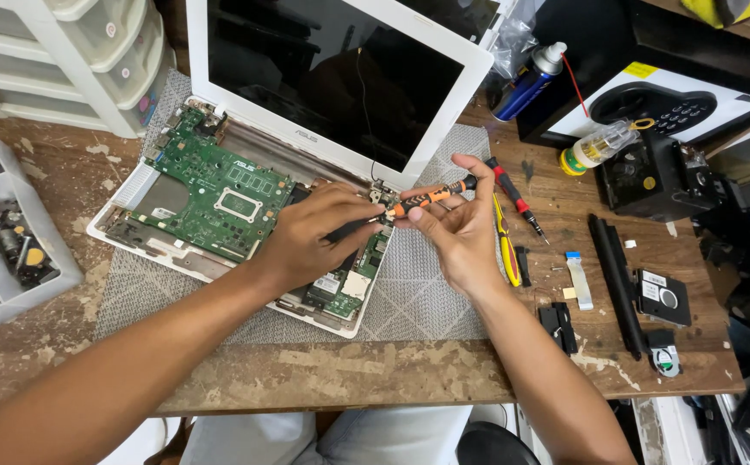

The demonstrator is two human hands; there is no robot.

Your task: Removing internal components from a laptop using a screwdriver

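An opened white laptop (177,250) lies on a grey mat, its green circuit board (211,185) bare and its dark screen (323,60) tilted up. My right hand (452,228) grips an orange and black screwdriver (431,197), whose tip points at the hinge corner of the laptop. My left hand (314,232) rests over the right part of the board, fingertips at the screwdriver's tip.
A red-handled screwdriver (513,196) and a yellow tool (506,245) lie right of my hands. A long black bar (616,280), small black parts (663,297), a blue spray can (530,82), a small bottle (599,145) and a parts tray (13,250) surround the mat.
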